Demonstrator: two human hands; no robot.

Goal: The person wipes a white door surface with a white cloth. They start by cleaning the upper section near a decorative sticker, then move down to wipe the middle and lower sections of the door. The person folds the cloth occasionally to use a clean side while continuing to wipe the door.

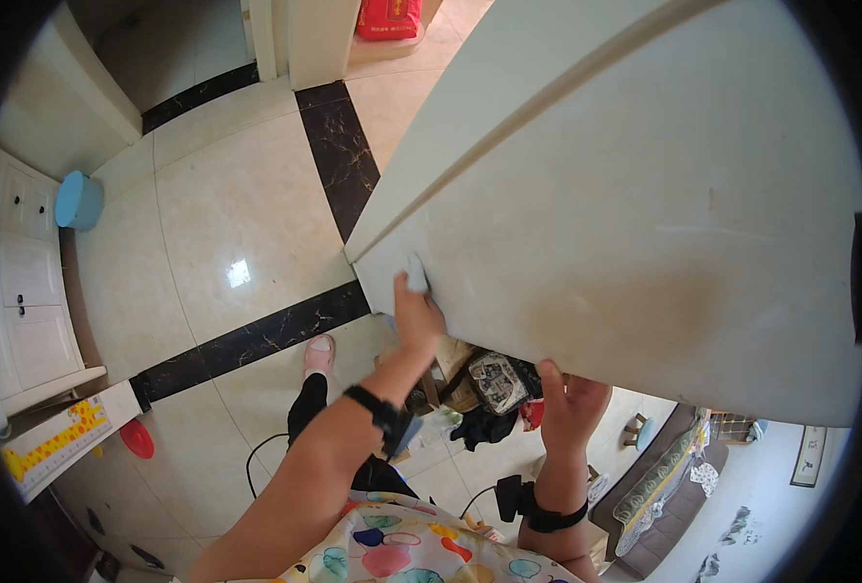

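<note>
A big white panel (620,218), seemingly a door, fills the right side and bears a brownish smudge. My left hand (420,317) holds a small whitish cloth or pad (416,273), slightly blurred, against the panel near its narrow left end. Along the panel's lower edge, my right hand (573,408) has its thumb on the face, with the fingers bent at the rim. Each forearm wears a black strap with a device. Below the panel, between my arms, a patterned bag (500,382) lies among dark cloth (486,430) and other items.
Black marble strips (256,335) cross the pale tiled floor. A blue bin (80,202) stands by white cabinets (34,277) at far left, with a red basin (137,439) below. My pink shoe (319,355) is near the strip. A small stool (639,431) and a sofa (657,525) are at lower right.
</note>
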